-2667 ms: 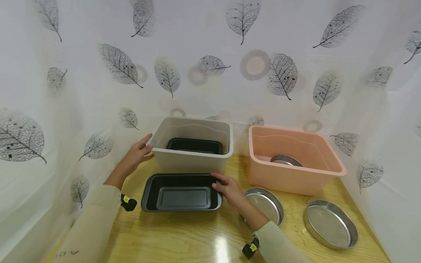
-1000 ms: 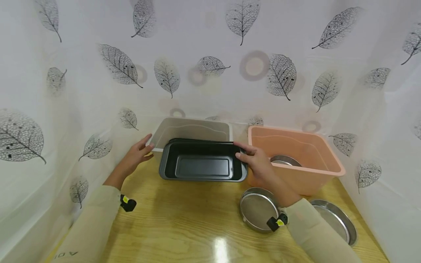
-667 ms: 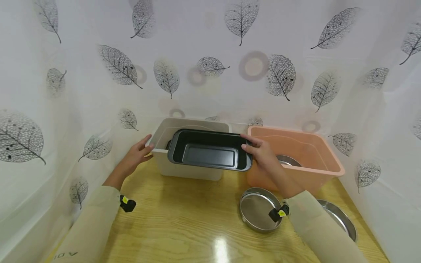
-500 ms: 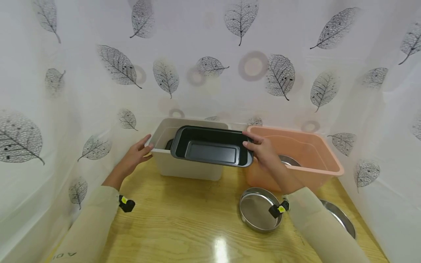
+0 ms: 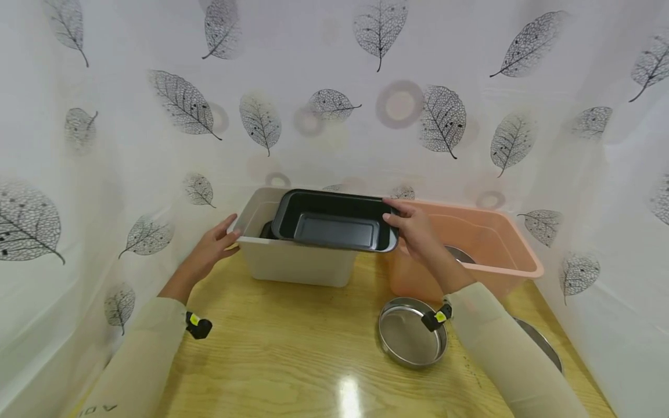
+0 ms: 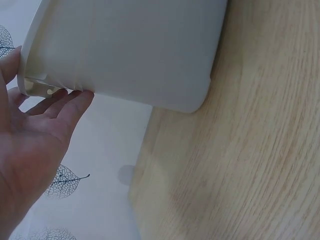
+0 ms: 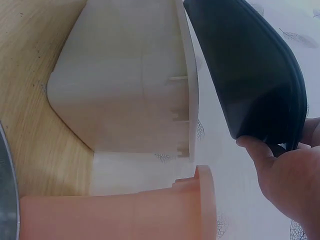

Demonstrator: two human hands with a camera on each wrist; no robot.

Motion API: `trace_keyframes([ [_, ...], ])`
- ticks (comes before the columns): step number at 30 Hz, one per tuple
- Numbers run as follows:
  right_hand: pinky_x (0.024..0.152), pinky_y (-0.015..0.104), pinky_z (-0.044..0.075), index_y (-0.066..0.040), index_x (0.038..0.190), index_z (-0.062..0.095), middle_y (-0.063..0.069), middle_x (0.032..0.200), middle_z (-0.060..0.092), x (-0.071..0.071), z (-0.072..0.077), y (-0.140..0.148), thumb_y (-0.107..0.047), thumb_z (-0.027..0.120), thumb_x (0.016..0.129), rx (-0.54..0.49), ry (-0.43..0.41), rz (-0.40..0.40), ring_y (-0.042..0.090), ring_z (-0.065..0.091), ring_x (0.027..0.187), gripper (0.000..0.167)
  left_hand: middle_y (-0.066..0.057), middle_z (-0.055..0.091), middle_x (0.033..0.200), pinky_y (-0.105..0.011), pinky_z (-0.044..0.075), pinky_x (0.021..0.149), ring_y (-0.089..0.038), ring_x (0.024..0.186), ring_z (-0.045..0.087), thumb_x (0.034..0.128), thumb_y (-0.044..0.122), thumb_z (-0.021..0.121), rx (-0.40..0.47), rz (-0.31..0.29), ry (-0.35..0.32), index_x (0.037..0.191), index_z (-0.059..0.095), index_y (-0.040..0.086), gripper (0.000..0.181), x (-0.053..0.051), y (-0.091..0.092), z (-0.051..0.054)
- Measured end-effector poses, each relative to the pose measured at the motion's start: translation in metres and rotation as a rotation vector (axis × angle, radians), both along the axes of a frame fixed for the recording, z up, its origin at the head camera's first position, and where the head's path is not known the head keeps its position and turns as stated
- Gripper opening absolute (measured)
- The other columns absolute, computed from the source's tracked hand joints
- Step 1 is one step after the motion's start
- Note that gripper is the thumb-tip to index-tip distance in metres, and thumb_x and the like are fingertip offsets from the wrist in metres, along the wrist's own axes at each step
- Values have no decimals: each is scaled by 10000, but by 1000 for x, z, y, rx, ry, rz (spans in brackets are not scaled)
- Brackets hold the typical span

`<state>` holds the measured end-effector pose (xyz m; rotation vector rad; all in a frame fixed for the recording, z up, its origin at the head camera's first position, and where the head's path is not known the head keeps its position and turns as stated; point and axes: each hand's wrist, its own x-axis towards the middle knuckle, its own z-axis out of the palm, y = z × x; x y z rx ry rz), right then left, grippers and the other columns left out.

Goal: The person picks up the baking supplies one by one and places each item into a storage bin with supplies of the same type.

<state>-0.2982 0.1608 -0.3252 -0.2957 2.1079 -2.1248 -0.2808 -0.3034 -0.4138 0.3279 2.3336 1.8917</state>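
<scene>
A black loaf pan (image 5: 337, 231) hangs slightly tilted over the front rim of the pale grey plastic bin (image 5: 298, 268). My right hand (image 5: 418, 231) grips the pan's right end, with the thumb (image 7: 255, 150) on its outer side in the right wrist view. At the bin's left end, my left hand (image 5: 210, 249) holds the rim; in the left wrist view its fingers (image 6: 75, 110) sit beneath the rim against the outer wall. Inside the bin, another black pan (image 5: 268, 230) shows only its left corner, since the held pan covers the rest.
A peach plastic bin (image 5: 502, 238) stands to the right, with a round metal pan (image 5: 460, 254) partly visible inside. On the wooden table (image 5: 272, 342) lies a round metal pan (image 5: 410, 337); a second one (image 5: 543, 343) is mostly behind the right sleeve. A leaf-print curtain (image 5: 324, 58) surrounds the table.
My right hand has lifted the loaf pan from in front of the grey bin, up and rightward, then farther back over its rim. The left hand has stayed on the bin.
</scene>
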Motion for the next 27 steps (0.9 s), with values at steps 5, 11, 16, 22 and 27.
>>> trace_keyframes([
  [5,881,258,590,-73,1535,430,188,1545,444,-11,6,-8,-35,575,1012,13,2,-14,270,609,1230,543,-217,17,1678,-497,334,1142,-418,1513,197,1081,348,469,1,3,2,1636,-10,158,758,-1,-1,-1],
  [11,868,243,595,-82,1527,447,191,1509,492,-24,11,-17,-57,599,1005,38,-5,-40,250,639,1196,544,-204,-8,1682,-505,330,1145,-418,1520,174,1082,354,464,-4,1,6,1633,-15,137,762,-1,-2,-3],
  [16,842,243,604,-79,1529,442,193,1500,501,-35,12,-25,-62,590,1009,68,19,-19,293,640,1190,542,-190,-8,1684,-497,333,1142,-406,1524,171,1082,346,466,4,7,4,1635,-10,141,758,-1,-2,-2],
  [22,813,230,606,-95,1516,469,181,1502,505,-45,8,-34,-62,603,1002,97,19,-22,308,638,1198,533,-189,-34,1684,-515,313,1154,-417,1527,148,1083,347,460,1,-1,7,1633,-26,148,760,1,-2,0],
  [27,806,234,609,-68,1501,485,195,1499,501,-55,3,-45,-39,602,993,99,16,-27,362,607,1231,522,-165,-55,1687,-506,314,1160,-403,1533,130,1083,348,460,-2,-1,10,1634,-22,149,759,1,-1,-1],
])
